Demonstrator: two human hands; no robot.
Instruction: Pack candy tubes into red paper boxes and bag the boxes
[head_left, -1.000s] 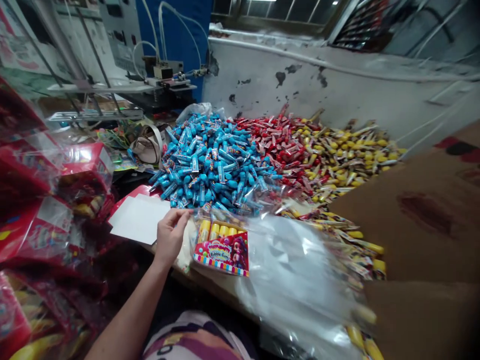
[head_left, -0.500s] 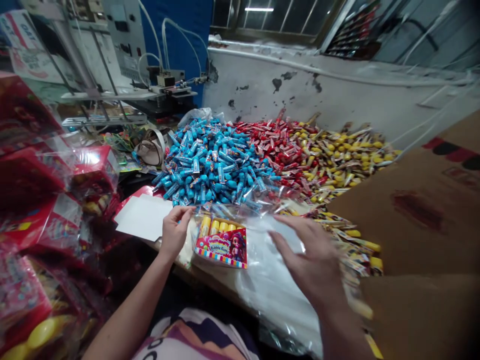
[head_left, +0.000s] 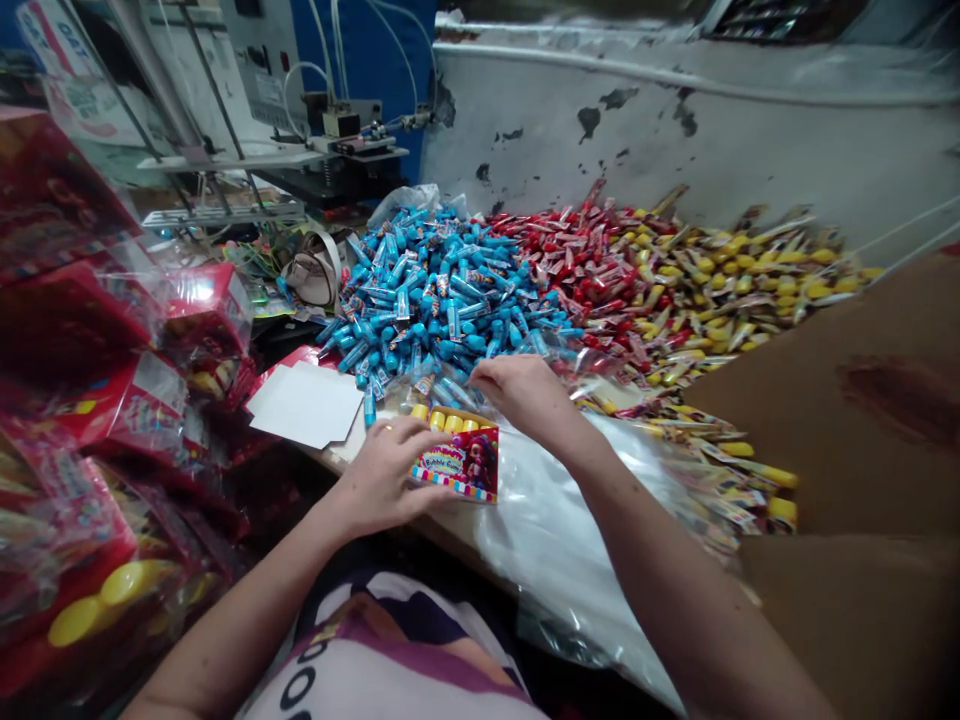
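Observation:
A small bubble gum box [head_left: 480, 462], red with a striped lower edge, stands at the table's front with several yellow-capped tubes [head_left: 454, 424] in its open top. My left hand [head_left: 386, 475] grips its left end, fingers over the top and thumb along the lower front. Just behind the box, my right hand [head_left: 525, 395] is closed in a pinch. Clear film shows around its fingertips, apparently the edge of a plastic bag [head_left: 405, 392]; the exact grip is partly hidden. Flat clear plastic bags [head_left: 570, 540] lie right of the box.
Behind are heaps of blue tubes [head_left: 442, 290], red tubes [head_left: 592, 260] and yellow tubes [head_left: 720, 280]. White card [head_left: 307, 403] lies left. Wrapped red boxes [head_left: 82, 330] are stacked at far left. A brown carton [head_left: 847, 430] stands right, a machine [head_left: 337, 130] at back left.
My left hand has let go of the film at the box's upper left and moved onto the box's left end. My right hand has moved left to behind the box and closed.

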